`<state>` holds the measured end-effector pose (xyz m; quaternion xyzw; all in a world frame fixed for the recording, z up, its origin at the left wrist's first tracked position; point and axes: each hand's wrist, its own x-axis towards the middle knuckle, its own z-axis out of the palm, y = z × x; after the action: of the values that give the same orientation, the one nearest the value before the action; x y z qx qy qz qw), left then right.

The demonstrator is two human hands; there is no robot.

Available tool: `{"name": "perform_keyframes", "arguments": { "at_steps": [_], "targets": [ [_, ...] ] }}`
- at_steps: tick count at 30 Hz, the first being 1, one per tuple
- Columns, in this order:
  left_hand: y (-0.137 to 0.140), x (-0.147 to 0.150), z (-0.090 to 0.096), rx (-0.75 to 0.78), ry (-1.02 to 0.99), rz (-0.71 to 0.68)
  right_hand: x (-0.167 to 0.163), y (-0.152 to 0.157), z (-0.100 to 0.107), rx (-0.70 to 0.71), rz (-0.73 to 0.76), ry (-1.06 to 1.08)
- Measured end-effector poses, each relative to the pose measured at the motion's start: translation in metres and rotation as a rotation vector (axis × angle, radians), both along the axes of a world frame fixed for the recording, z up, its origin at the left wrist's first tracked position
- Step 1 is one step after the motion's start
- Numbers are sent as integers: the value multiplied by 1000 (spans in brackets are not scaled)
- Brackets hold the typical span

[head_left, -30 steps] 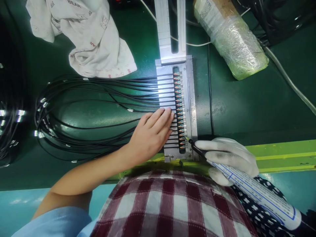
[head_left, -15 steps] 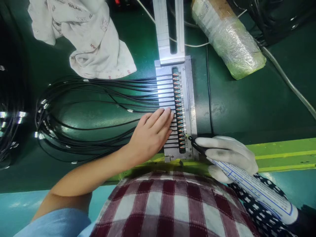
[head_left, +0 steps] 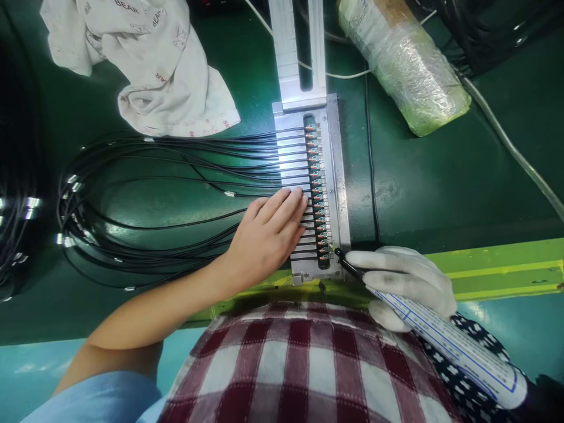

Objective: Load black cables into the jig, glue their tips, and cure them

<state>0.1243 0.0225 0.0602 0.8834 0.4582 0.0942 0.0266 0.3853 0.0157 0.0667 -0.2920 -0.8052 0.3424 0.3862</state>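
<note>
My bare left hand (head_left: 267,235) lies flat, fingers stretched out, over several thin black cables (head_left: 194,141) on a metal fixture (head_left: 293,176). The cable ends sit side by side in the fixture's slot, each with a small connector showing orange and green bits (head_left: 318,205). In my gloved right hand (head_left: 405,282) is a white glue tube (head_left: 458,343) with blue print and a black nozzle. It is held at a slant like a pen. The nozzle's thin tip is at the connectors near the fixture's front end. My left fingers cover part of the middle cables.
A white printed cloth (head_left: 176,76) lies at the back left. A plastic-wrapped block (head_left: 414,76) stands back right, beside a grey cable (head_left: 511,141). More coiled black cables (head_left: 17,235) are at the far left. Yellow-green tape (head_left: 506,267) runs along the table edge.
The nozzle tip has shifted slightly toward me along the row of connectors. My left hand stays in place on the cables. The whole view has moved a little.
</note>
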Motion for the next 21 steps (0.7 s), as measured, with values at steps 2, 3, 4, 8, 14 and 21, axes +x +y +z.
{"name": "perform_keyframes", "arguments": {
  "at_steps": [2,3,4,8,14,21],
  "targets": [
    [0,0,0,1,6,-2,0,0,-1,-12,-9,9],
    [0,0,-1,2,8,-3,0,-1,-1,-15,-12,12],
    [0,0,-1,5,9,-3,-1,-1,-1,-11,-14,11],
    [-1,0,-2,10,12,0,-1,0,-1,-4,-1,13],
    [-2,1,-2,8,8,8,-1,1,2,-19,15,37],
    [-1,1,-1,3,16,11,-1,2,0,-25,1,33]
  ]
}}
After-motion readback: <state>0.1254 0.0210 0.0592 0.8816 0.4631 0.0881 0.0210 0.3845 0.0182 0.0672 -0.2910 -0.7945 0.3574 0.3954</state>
